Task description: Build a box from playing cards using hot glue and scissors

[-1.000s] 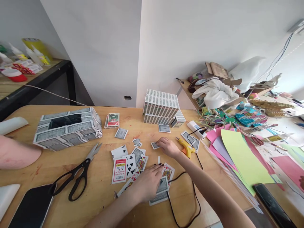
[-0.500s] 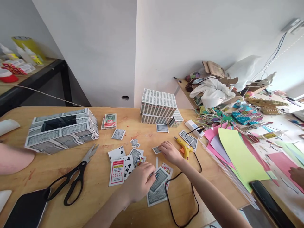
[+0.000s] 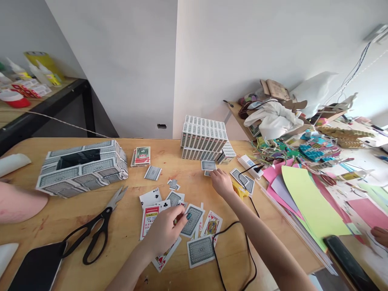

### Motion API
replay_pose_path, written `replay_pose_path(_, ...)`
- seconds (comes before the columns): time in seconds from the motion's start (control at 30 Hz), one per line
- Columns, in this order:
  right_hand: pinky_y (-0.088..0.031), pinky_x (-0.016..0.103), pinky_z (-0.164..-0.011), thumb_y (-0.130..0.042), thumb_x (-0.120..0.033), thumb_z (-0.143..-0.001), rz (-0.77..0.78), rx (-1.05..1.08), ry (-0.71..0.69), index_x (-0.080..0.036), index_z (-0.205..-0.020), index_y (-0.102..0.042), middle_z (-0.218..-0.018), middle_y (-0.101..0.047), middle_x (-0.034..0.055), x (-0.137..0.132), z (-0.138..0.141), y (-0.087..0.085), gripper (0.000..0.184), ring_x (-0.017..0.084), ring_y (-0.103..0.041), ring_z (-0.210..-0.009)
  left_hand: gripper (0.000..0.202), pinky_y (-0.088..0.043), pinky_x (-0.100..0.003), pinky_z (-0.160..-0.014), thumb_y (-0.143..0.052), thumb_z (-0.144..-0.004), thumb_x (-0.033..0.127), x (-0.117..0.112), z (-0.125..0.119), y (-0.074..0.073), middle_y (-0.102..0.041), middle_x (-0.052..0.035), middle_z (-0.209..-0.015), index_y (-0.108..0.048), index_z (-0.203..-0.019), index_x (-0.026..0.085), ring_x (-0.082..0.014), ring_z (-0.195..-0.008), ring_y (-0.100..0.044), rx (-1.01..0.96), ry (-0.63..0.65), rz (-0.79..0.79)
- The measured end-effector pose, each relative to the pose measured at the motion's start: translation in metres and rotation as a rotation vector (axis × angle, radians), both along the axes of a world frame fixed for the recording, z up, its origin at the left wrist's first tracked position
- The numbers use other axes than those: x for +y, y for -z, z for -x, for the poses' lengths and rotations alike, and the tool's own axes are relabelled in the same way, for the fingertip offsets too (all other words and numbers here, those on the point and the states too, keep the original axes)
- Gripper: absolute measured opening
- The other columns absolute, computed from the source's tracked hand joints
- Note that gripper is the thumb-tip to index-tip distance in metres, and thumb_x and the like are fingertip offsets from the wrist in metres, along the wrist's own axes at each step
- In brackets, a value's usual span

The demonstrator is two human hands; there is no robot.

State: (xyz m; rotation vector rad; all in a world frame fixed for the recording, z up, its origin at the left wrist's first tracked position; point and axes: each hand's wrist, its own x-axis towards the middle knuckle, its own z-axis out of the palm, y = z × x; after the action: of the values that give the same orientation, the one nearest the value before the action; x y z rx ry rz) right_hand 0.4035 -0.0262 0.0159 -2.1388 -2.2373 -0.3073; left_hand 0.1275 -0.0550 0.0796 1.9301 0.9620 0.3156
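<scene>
My left hand (image 3: pixel 168 228) pinches a grey-backed playing card (image 3: pixel 193 220) between thumb and fingers, above other loose cards. Under and beside it lie a king card (image 3: pixel 212 223), a face-down card (image 3: pixel 201 251) and a red-and-white printed card (image 3: pixel 150 220). Further forward, the fingers of my right hand (image 3: pixel 222 182) are closed on a small card piece (image 3: pixel 207 173), mostly covered by the fingertips. Just beyond it rests another face-down card (image 3: pixel 208 165). A yellow glue gun (image 3: pixel 241 190) is partly hidden behind my right wrist.
Black scissors (image 3: pixel 100 222) and a card-covered box (image 3: pixel 81 167) occupy the left. At the back stand a stacked card structure (image 3: pixel 204 135) and card packs (image 3: pixel 142 156). A power strip (image 3: pixel 250 165), a black cord (image 3: pixel 233 222) and coloured paper (image 3: pixel 303 202) are on the right. Another person's hand (image 3: pixel 380 234) shows far right.
My right hand has moved forward with the small card piece, next to the face-down card. My left hand has shifted left, lifting a card off the pile and uncovering the king.
</scene>
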Motion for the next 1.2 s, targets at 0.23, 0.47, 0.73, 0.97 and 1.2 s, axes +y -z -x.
replay_pose_path(0.23, -0.036, 0.029, -0.075, -0.030, -0.015, -0.089, 0.038, 0.020, 0.292, -0.015, -0.092, -0.060, -0.096, -0.062, 0.0122, 0.031, -0.012, -0.023, 0.031, 0.021, -0.053, -0.093, 0.023, -0.031, -0.023, -0.055, -0.037, -0.084, 0.036, 0.001, 0.000, 0.002, -0.047, 0.0031, -0.061, -0.044, -0.068, 0.020, -0.0120, -0.057, -0.042, 0.023, -0.029, 0.012)
replay_pose_path(0.47, -0.040, 0.027, -0.060, -0.038, -0.017, -0.086, 0.272, 0.052, 0.340, -0.016, -0.101, -0.055, -0.082, -0.067, 0.0109, 0.040, -0.002, -0.023, 0.022, 0.021, -0.063, -0.071, 0.023, -0.029, -0.023, -0.052, -0.035, -0.084, 0.036, 0.004, -0.003, 0.007, -0.045, 0.0033, -0.057, -0.046, -0.070, 0.021, -0.0121, -0.053, -0.040, 0.056, -0.090, 0.001)
replay_pose_path(0.73, -0.043, 0.027, -0.066, -0.040, -0.014, -0.085, 0.401, 0.069, 0.067, -0.021, -0.109, -0.051, -0.093, -0.066, 0.0105, 0.035, 0.040, -0.022, 0.027, 0.021, -0.064, -0.082, 0.022, -0.030, -0.023, -0.052, -0.037, -0.083, 0.036, 0.006, 0.001, 0.008, -0.048, 0.0033, -0.057, -0.048, -0.072, 0.021, -0.0121, -0.054, -0.042, 0.067, -0.129, -0.014)
replay_pose_path(0.97, -0.041, 0.028, -0.065, -0.036, -0.006, -0.083, 0.377, 0.039, -0.015, -0.015, -0.109, -0.050, -0.095, -0.065, 0.0140, 0.049, 0.037, -0.026, 0.031, 0.023, -0.062, -0.083, 0.022, -0.031, -0.022, -0.053, -0.037, -0.083, 0.036, 0.006, 0.010, 0.016, -0.047, 0.0044, -0.056, -0.049, -0.073, 0.021, -0.0119, -0.055, -0.042, 0.067, -0.162, -0.022)
replay_pose_path(1.2, -0.040, 0.026, -0.066, -0.038, -0.014, -0.086, 0.360, 0.035, -0.160, -0.019, -0.110, -0.052, -0.094, -0.066, 0.0091, 0.052, 0.043, -0.021, 0.028, 0.020, -0.060, -0.084, 0.022, -0.031, -0.022, -0.054, -0.038, -0.083, 0.036, 0.008, 0.015, 0.017, -0.047, 0.0047, -0.057, -0.049, -0.073, 0.020, -0.0115, -0.055, -0.042, 0.058, -0.178, -0.011)
